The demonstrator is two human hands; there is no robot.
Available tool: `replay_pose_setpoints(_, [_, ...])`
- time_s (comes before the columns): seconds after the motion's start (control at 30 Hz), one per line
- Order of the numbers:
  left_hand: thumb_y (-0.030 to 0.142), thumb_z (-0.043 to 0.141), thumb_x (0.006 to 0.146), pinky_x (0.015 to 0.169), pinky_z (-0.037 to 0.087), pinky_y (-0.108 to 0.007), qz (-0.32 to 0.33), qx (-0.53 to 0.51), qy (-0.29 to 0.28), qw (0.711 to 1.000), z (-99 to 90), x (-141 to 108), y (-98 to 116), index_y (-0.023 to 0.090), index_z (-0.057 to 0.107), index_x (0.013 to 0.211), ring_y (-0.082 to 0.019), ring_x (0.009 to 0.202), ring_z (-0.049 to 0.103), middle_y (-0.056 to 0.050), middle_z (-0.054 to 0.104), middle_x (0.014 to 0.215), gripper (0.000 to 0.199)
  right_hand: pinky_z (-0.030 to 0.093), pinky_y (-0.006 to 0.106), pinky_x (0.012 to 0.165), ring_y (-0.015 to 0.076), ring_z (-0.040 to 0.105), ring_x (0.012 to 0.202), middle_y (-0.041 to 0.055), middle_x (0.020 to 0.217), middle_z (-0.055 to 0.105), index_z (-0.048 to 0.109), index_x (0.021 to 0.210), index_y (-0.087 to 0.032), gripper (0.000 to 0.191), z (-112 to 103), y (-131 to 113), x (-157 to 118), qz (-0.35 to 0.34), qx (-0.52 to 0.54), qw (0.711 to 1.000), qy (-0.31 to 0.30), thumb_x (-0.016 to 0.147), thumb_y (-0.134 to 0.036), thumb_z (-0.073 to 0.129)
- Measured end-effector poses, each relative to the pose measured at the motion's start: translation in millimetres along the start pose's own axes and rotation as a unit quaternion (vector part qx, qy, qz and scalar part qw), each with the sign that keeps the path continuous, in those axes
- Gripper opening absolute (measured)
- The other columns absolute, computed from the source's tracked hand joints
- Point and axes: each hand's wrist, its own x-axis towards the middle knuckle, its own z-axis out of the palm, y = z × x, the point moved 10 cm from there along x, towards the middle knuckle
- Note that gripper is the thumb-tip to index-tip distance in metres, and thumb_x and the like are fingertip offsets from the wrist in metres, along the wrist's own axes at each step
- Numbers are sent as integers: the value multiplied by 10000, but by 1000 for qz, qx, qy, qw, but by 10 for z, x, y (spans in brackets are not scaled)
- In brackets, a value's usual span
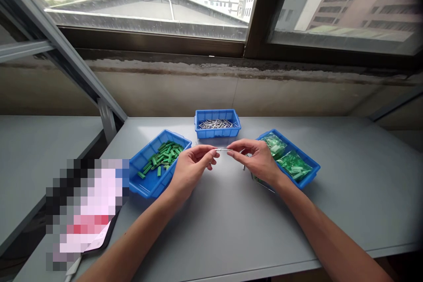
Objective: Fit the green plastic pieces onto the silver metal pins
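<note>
My left hand [191, 168] pinches one end of a thin silver metal rod [225, 150] between thumb and fingers. At its other end, the fingertips of my right hand [258, 159] close on the same rod, which lies level between both hands above the table. A slightly thicker spot shows near its middle. Behind the hands stands a small blue bin [218, 133] of loose silver metal pins [215, 124]. Beside my left hand, another blue bin [145, 191] holds small green strips [165, 155]. Partly behind my right hand, a third blue bin [310, 176] contains clear bags of green pieces [294, 165].
A grey table [231, 233] runs back to the wall under a window. At the left lies a phone [105, 238], largely pixelated, with a white cable [73, 269]. A grey metal frame [82, 61] slants down at the left. Something clear-edged sits partly hidden beneath my right wrist.
</note>
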Motion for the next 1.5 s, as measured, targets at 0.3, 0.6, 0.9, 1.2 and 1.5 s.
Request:
replay_pose_setpoints(0.3, [344, 683, 782, 600, 454, -223, -22, -54, 17, 998, -47, 16, -85, 137, 682, 870, -97, 641, 530, -45, 650, 791, 225, 502, 292, 608, 170, 646, 713, 31, 793, 715, 724, 823, -223, 160, -40, -46, 4, -24, 9, 999, 28, 767, -369, 693])
replay_pose_setpoints(0.6, [456, 628, 800, 542, 404, -220, -80, -4, -108, 991, 273, -95, -128, 136, 603, 676, -100, 566, 518, -25, 603, 624, 344, 496, 276, 623, 143, 612, 646, 28, 781, 691, 688, 818, -197, 164, -171, -99, 6, -40, -2, 987, 158, 833, -343, 617])
replay_pose_setpoints(0.9, [484, 608, 792, 455, 276, -199, -111, 99, -339, 929, 683, -417, -237, 164, 437, 558, -71, 461, 398, 27, 494, 495, 431, 454, 290, 716, 163, 614, 742, 37, 945, 702, 679, 970, -199, 201, 82, -237, 439, -66, -232, 953, 183, 874, -324, 553])
replay_pose_setpoints(1.2, [488, 634, 771, 416, 240, -208, -115, 118, -450, 878, 757, -616, -250, 163, 458, 560, -56, 424, 339, 42, 463, 486, 426, 360, 250, 570, 135, 583, 740, 24, 960, 643, 672, 956, -248, 163, 1136, -105, 243, -141, -369, 909, -133, 900, -293, 525])
replay_pose_setpoints(1.5, [359, 580, 827, 501, 349, -202, 86, 66, -72, 992, 194, -165, 224, 150, 524, 632, -77, 519, 429, 21, 500, 574, 291, 434, 240, 613, 117, 560, 690, 22, 833, 637, 598, 892, -190, 171, 234, -23, 41, -5, -51, 999, 11, 912, -332, 505])
